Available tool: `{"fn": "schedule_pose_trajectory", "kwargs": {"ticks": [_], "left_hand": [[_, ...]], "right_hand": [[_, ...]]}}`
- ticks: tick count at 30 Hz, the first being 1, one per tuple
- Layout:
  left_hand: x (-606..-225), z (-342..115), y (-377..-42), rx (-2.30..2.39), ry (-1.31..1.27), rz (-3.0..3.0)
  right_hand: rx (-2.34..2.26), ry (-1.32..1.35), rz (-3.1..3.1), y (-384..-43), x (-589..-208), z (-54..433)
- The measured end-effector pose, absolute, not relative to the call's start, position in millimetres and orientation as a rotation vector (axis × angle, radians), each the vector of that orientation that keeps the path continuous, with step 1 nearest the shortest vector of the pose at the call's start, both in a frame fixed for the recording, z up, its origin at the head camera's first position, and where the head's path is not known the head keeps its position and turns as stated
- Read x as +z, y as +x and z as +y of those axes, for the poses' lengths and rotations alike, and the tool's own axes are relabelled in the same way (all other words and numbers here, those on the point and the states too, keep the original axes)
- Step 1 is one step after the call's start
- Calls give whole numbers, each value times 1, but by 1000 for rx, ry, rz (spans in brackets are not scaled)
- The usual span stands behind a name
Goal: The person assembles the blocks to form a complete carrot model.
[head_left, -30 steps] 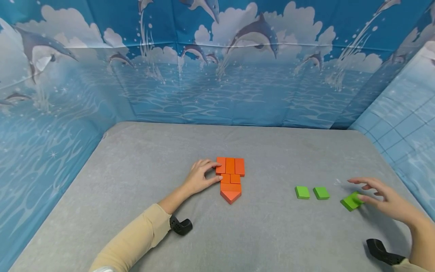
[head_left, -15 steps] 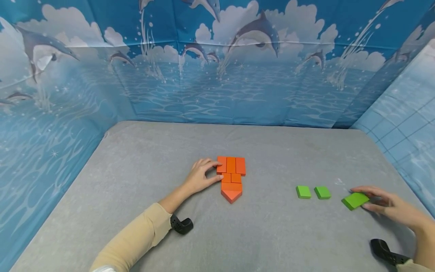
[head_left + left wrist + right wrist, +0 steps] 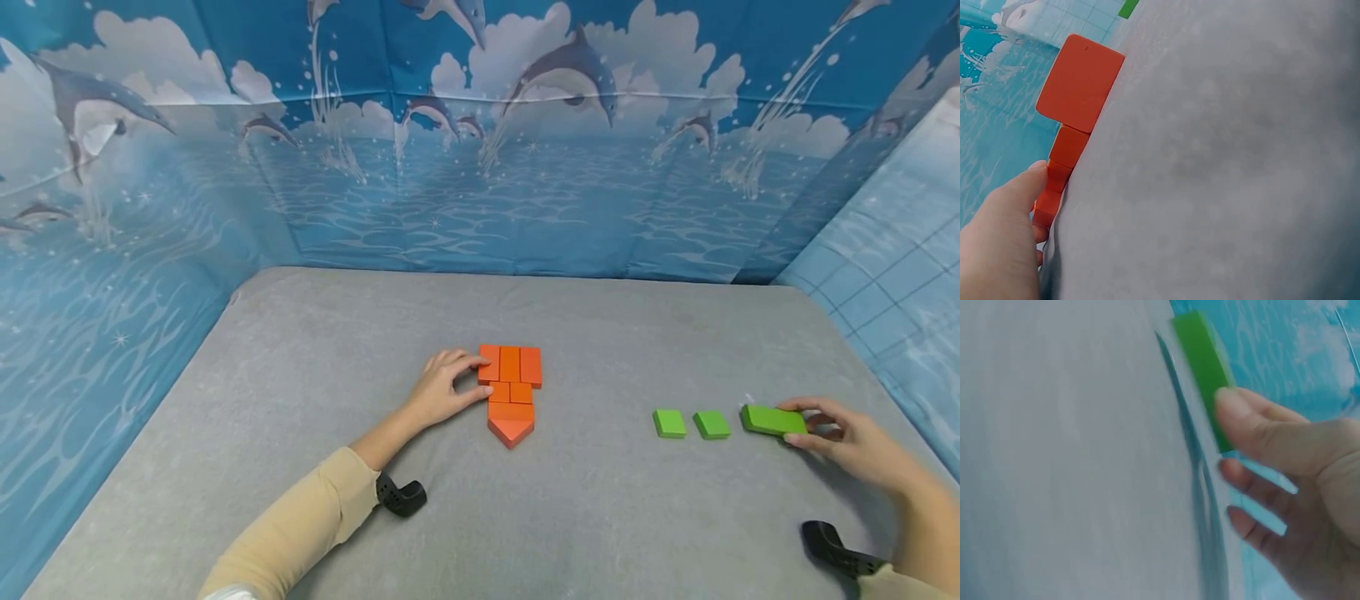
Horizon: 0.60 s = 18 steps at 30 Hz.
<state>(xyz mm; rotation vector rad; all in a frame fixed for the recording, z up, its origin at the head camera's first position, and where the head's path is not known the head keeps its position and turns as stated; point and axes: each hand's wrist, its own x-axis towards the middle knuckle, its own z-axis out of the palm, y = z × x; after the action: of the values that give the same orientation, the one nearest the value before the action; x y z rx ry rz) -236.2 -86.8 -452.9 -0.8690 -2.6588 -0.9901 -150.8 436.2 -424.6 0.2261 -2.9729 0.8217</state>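
Note:
Orange wooden blocks lie together on the grey cloth: three upright-set rectangles (image 3: 510, 364) at the far end, two small squares (image 3: 521, 392) below them, and a wider part (image 3: 511, 412) that tapers to a point on the near side. My left hand (image 3: 447, 390) touches their left edge, index fingertip on the left rectangle and thumb (image 3: 1025, 187) by the left small square. On the right, my right hand (image 3: 851, 435) pinches a green rectangular block (image 3: 768, 419) by its right end between thumb and fingers. Two green square blocks (image 3: 669, 423) sit to its left, apart from each other.
The grey cloth-covered surface (image 3: 585, 517) bears all the blocks. A blue curtain with dolphins (image 3: 420, 208) closes off the back and both sides. A black wrist-worn device (image 3: 401, 497) sits by the left sleeve, another (image 3: 840, 550) by the right.
My right hand has taken hold of the green rectangular block, turned it nearly level and shifted it slightly away from me, towards the two green squares' row. My left hand stays still.

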Motion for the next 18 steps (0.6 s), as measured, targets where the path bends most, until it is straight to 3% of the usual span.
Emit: {"fn": "schedule_pose_trajectory", "kwargs": {"ticks": [7,18], "left_hand": [[-454,-87,-237,-998,-874,-2659],[-454,-88,-237,-1003,-877,-2658]], "right_hand": [[858,333,-2860,-180,-411,399],[1043,571,-2846,-224,-380,275]]}}
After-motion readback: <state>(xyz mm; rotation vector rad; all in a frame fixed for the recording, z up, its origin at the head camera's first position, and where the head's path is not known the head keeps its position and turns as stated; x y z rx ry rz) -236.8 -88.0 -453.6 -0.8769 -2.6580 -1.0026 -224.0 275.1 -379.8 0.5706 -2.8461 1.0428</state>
